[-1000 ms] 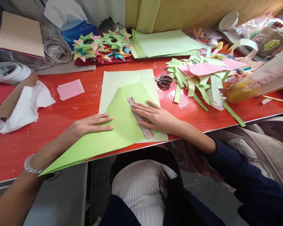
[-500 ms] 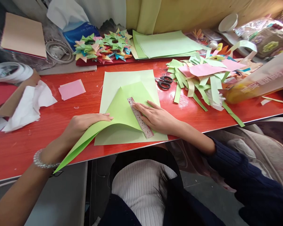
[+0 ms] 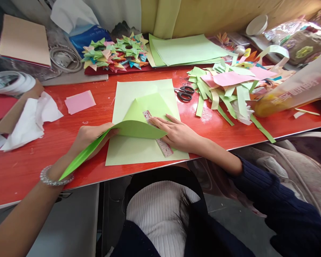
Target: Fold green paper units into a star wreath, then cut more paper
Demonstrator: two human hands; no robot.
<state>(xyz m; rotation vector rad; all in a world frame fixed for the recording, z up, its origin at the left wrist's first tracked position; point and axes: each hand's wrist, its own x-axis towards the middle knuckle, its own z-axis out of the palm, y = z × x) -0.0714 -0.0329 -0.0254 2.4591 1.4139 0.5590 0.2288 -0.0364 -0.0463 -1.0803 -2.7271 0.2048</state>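
Note:
My left hand (image 3: 86, 135) is closed on the left part of a bright green sheet of paper (image 3: 139, 129), lifting it so that it bows up off the table. Its right side runs to the fingers of my right hand (image 3: 179, 133). That hand lies flat, fingers stretched out, pressing on a patterned ruler (image 3: 164, 147) set at a slant; the raised paper hides the ruler's middle. Beneath them lies a pale green sheet (image 3: 123, 154). Black-handled scissors (image 3: 185, 93) rest just beyond its right edge.
Cut paper strips (image 3: 227, 85) are heaped at the right beside a tilted translucent bag (image 3: 291, 87). Folded paper stars (image 3: 117, 51) and stacked green sheets (image 3: 189, 50) line the back. Pink paper (image 3: 80, 102) and white tissue (image 3: 29, 119) lie left. The table's front edge (image 3: 147, 166) is close.
My left hand has raised the bright green sheet and curled it toward the right, now gripping it instead of lying on top. My right hand stays on the ruler.

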